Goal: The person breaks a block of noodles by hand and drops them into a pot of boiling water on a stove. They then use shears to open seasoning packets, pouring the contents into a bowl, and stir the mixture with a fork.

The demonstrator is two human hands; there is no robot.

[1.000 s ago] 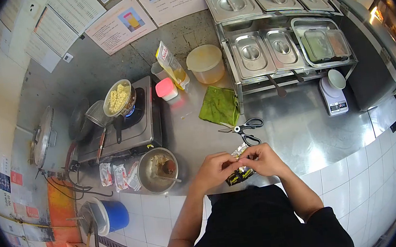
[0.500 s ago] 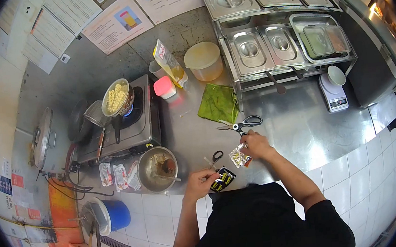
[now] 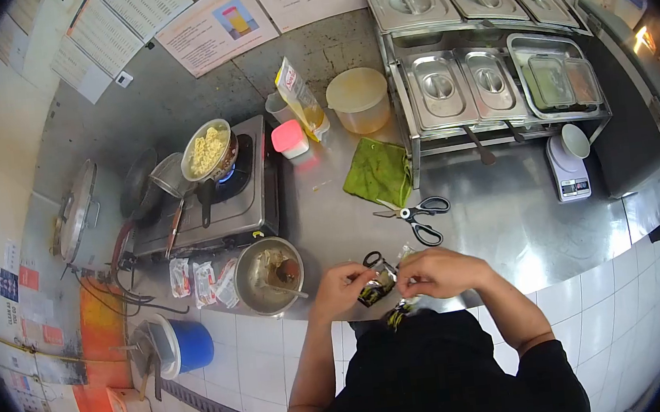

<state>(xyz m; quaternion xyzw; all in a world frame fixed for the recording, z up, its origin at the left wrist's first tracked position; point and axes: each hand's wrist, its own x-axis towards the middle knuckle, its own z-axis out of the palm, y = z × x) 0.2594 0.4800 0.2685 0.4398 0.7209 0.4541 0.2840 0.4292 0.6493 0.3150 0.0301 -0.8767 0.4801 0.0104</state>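
Note:
My left hand [image 3: 343,287] is closed in a pinch at the edge of a small black seasoning packet [image 3: 378,290] near the counter's front edge. Close to its right, my right hand [image 3: 441,271] also has thumb and fingers pressed together; what they grip I cannot tell. Just under those fingertips shows a shiny black and yellow scrap [image 3: 398,313]. A bit of clear, shiny wrapper [image 3: 407,251] peeks out behind the right hand. Behind the packet is a black scissor handle [image 3: 372,258]. Larger black-handled scissors [image 3: 418,215] lie farther back, beside a green cloth [image 3: 378,173].
A steel bowl [image 3: 247,289] with a utensil and reddish contents stands left of my hands, beside several white packets [image 3: 205,283]. Noodles fill a pan [image 3: 210,151] over a lit gas stove [image 3: 261,189]. A kitchen scale [image 3: 569,171] and lidded steel containers [image 3: 439,88] stand at right.
My right hand has come down and left, from beside the large scissors to close by the black packet. The silvery packet it held is now mostly hidden behind it.

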